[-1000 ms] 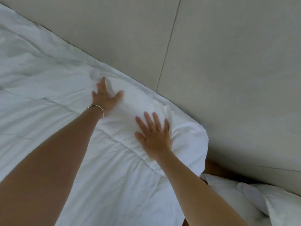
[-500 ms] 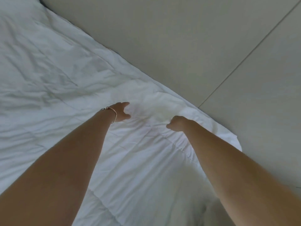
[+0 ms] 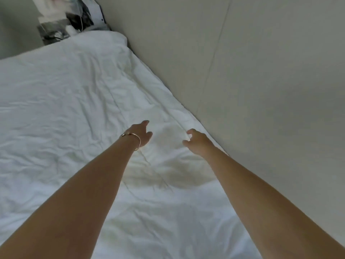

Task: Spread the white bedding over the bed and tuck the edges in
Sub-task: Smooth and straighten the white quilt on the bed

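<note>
The white bedding (image 3: 71,113) lies wrinkled across the bed and fills the left and lower part of the view. Its right edge runs along the beige headboard panel (image 3: 252,81). Both my arms reach forward over it. My left hand (image 3: 142,134), with a thin bracelet at the wrist, hovers over the bedding with loosely curled fingers and holds nothing. My right hand (image 3: 197,142) is close to the bedding's edge by the panel, fingers loosely curled, nothing in it. Whether either hand touches the fabric cannot be told.
The padded beige panel rises along the right side with a vertical seam (image 3: 214,58). At the top left, beyond the bed's far corner, stands a blurred dark and white cluttered object (image 3: 69,19).
The view has swung left along the bed, revealing its far corner. Both hands lifted from pressing flat on the bedding's corner and now hover forward with loosely curled fingers.
</note>
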{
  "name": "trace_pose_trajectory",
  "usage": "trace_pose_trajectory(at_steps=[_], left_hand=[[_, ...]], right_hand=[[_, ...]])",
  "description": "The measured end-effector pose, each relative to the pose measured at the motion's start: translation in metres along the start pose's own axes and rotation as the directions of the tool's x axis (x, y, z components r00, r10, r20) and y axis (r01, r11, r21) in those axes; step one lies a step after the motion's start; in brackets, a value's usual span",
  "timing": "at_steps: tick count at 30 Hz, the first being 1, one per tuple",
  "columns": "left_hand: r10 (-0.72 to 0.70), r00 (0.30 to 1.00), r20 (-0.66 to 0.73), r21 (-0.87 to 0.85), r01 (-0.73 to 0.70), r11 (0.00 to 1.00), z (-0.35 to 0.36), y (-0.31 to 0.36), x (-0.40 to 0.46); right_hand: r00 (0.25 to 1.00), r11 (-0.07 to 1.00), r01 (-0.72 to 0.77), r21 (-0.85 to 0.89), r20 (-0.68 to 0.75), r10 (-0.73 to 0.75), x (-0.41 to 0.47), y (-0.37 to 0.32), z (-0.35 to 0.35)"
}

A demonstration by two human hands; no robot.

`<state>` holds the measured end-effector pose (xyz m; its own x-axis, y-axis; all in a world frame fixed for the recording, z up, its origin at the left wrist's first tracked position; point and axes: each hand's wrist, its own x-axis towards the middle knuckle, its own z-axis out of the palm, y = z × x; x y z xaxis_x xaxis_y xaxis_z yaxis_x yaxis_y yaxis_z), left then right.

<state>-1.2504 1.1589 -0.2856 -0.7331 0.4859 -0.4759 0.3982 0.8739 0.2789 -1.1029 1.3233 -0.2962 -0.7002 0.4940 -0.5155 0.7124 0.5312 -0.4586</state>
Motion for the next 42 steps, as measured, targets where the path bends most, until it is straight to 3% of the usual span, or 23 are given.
trace_pose_trajectory(at_steps=[2, 5, 7, 10, 13, 16, 19, 20, 22, 23, 24, 26, 27, 29, 31, 33, 35, 36, 38, 42], left_hand=[[-0.049, 0.993, -0.111, -0.017, 0.048, 0.999, -0.011, -0.005, 0.053], [-0.21, 0.973, -0.094, -0.132, 0.197, 0.972, 0.0, -0.003, 0.112], [-0.306, 0.949, -0.081, -0.17, 0.289, 0.942, 0.017, 0.001, 0.143], [-0.325, 0.929, -0.176, -0.045, 0.322, 0.946, 0.032, 0.006, 0.181], [-0.3, 0.913, -0.278, -0.076, 0.29, 0.954, 0.041, 0.007, 0.198], [-0.23, 0.896, -0.38, -0.184, 0.17, 0.968, 0.018, 0.014, 0.202], [-0.141, 0.802, -0.58, -0.193, 0.033, 0.981, -0.039, 0.047, 0.233], [-0.102, 0.804, -0.587, -0.137, 0.025, 0.99, -0.046, 0.052, 0.244], [-0.07, 0.892, -0.447, -0.111, 0.022, 0.994, -0.019, 0.047, 0.256], [-0.021, 0.926, -0.376, -0.09, -0.014, 0.996, 0.008, 0.038, 0.262], [0.058, 0.941, -0.334, -0.058, -0.082, 0.995, 0.033, 0.028, 0.269], [0.185, 0.948, -0.26, -0.208, -0.242, 0.948, 0.044, 0.009, 0.281], [0.204, 0.948, -0.246, -0.372, -0.286, 0.883, 0.033, 0.002, 0.288], [0.199, 0.925, -0.323, -0.41, -0.327, 0.851, -0.003, -0.021, 0.304], [0.254, 0.891, -0.376, -0.161, -0.333, 0.929, -0.028, -0.045, 0.309], [0.419, 0.83, -0.368, 0.188, -0.376, 0.908, -0.029, -0.063, 0.316], [0.529, 0.747, -0.403, 0.374, -0.393, 0.84, -0.026, -0.08, 0.33], [0.511, 0.735, -0.445, 0.382, -0.36, 0.851, -0.03, -0.084, 0.335], [0.414, 0.797, -0.44, 0.367, -0.261, 0.893, -0.045, -0.095, 0.35], [0.299, 0.929, -0.217, 0.364, -0.207, 0.908, -0.079, -0.103, 0.4]], right_hand=[[0.999, 1.0, 0.006, -0.02, -0.036, -0.007, 0.056, -0.022, 0.014], [0.999, 1.0, 0.005, 0.001, -0.049, -0.005, 0.114, -0.038, 0.054], [0.999, 0.994, 0.034, -0.103, -0.029, -0.038, 0.135, -0.038, 0.086], [0.997, 0.989, 0.069, -0.135, -0.013, -0.071, 0.154, -0.024, 0.098], [0.962, 0.965, 0.246, -0.097, -0.1, -0.255, 0.155, -0.016, 0.095], [0.847, 0.898, 0.391, -0.202, -0.304, -0.437, 0.166, -0.035, 0.076], [0.518, 0.845, 0.426, -0.325, -0.678, -0.522, 0.205, -0.053, 0.024], [0.499, 0.833, 0.402, -0.379, -0.673, -0.547, 0.215, -0.05, 0.018], [0.714, 0.874, 0.254, -0.414, -0.529, -0.458, 0.221, -0.041, 0.034], [0.838, 0.908, 0.148, -0.392, -0.438, -0.326, 0.217, -0.036, 0.048], [0.885, 0.924, 0.028, -0.382, -0.42, -0.2, 0.218, -0.031, 0.061], [0.845, 0.917, -0.046, -0.396, -0.505, -0.176, 0.231, -0.043, 0.063], [0.809, 0.924, -0.024, -0.381, -0.551, -0.206, 0.242, -0.052, 0.059], [0.788, 0.948, 0.113, -0.296, -0.555, -0.267, 0.27, -0.079, 0.045], [0.858, 0.919, 0.255, -0.302, -0.368, -0.359, 0.302, -0.094, 0.042], [0.922, 0.891, 0.272, -0.365, -0.168, -0.35, 0.326, -0.092, 0.052], [0.922, 0.884, 0.239, -0.402, -0.192, -0.336, 0.339, -0.082, 0.063], [0.908, 0.883, 0.235, -0.406, -0.233, -0.348, 0.34, -0.079, 0.068], [0.891, 0.891, 0.233, -0.389, -0.282, -0.356, 0.341, -0.076, 0.074], [0.908, 0.904, 0.214, -0.369, -0.266, -0.323, 0.357, -0.073, 0.081]])
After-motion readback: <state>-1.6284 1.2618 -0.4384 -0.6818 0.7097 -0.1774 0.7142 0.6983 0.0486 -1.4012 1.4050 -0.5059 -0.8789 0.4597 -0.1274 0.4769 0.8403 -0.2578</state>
